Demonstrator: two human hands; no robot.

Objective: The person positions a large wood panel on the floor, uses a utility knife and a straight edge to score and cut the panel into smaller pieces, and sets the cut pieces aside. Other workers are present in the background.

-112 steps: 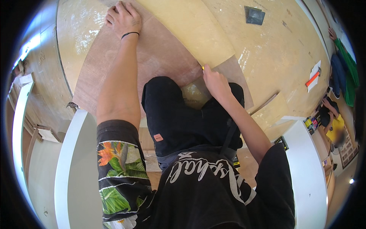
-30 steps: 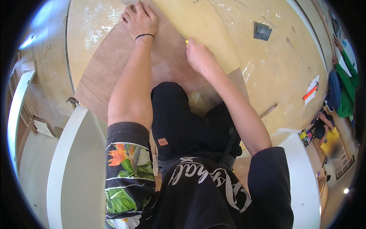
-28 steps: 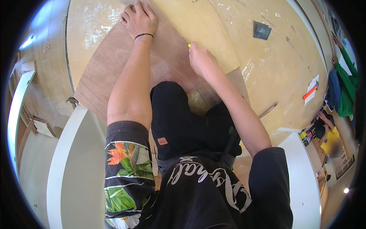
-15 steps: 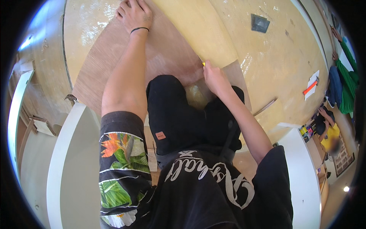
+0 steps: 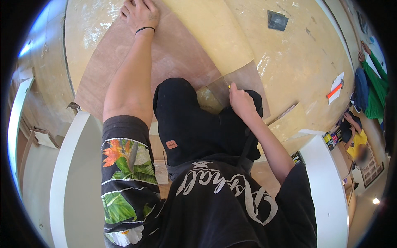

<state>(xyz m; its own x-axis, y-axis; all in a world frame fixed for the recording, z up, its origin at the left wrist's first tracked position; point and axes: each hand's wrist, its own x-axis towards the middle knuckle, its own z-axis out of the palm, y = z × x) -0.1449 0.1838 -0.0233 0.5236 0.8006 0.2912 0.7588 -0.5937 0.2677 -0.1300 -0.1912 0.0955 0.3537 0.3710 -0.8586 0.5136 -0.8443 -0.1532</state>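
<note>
Head: brown sheet edge (image 5: 195,40) between hands (image 5: 142,17) (image 5: 243,102)

Head camera, left fisheye of the worn pair: upright, looking steeply down over the wearer's own black T-shirt (image 5: 227,202) at 6 o'clock and out across the scuffed yellow-brown work surface (image 5: 306,62) toward 12. Range close: left hand (image 5: 141,16) at 11 o'clock, right hand (image 5: 242,101) just off centre toward 2. Field wide, taking in a far yellow-shirted co-worker (image 5: 358,145) just past 3.
</note>
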